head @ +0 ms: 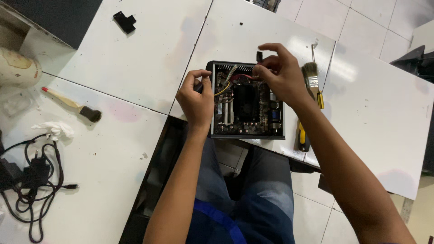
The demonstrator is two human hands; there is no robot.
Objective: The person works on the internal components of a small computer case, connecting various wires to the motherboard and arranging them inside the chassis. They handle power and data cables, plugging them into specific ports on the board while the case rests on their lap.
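Note:
An open small computer case [247, 105] with a dark circuit board, a black fan block and coloured wires lies on the white table [149, 58] in front of me. My left hand [196, 97] grips the case's left edge, fingers curled over the rim. My right hand [281, 72] reaches into the case's far right corner, fingertips pinched on a small black connector [259, 57] and its wires.
A paintbrush [311, 74] and a yellow-handled screwdriver [302, 135] lie right of the case. Another brush [74, 106], crumpled tissue [54, 129] and a black tangled cable with adapter [34, 180] sit on the left table. A small black bracket [124, 21] lies far back.

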